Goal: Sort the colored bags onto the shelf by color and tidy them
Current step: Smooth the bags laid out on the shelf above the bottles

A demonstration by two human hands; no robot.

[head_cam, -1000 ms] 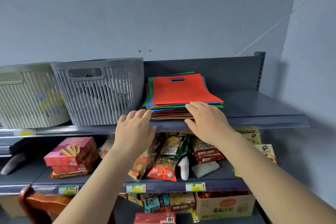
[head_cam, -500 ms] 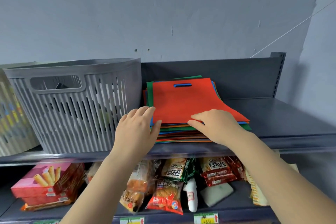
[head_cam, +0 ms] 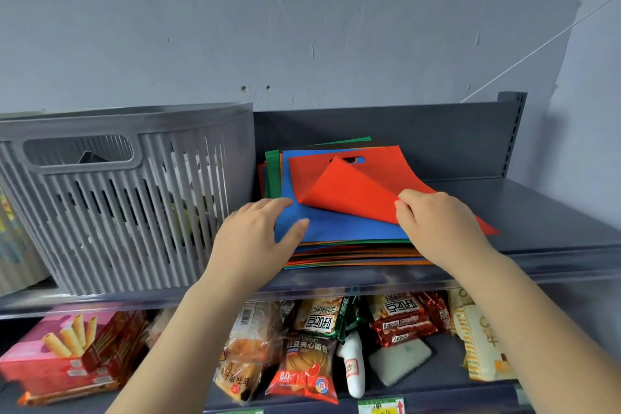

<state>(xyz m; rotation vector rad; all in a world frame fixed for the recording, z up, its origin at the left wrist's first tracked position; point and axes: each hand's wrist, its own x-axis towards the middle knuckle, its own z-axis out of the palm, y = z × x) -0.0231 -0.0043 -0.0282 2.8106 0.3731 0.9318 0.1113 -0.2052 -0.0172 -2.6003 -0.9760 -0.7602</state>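
Grey shelving (head_cam: 524,212) stands against a pale wall, and on its top shelf a mixed stack (head_cam: 353,254) of red, blue, green and orange bags lies just beside a slatted basket (head_cam: 127,198). The right hand (head_cam: 440,228) pinches the near edge of the red bag (head_cam: 356,191) on top and peels it back over itself, baring the blue bag (head_cam: 336,227) beneath. The left hand (head_cam: 255,239) lies spread on the blue bag's near left corner, thumb at the stack's edge. The risk, most likely, is drag: thin bags cling, so lifting the red one may pull the blue along or fan the loose stack over the shelf lip if the left hand's pressure slackens.
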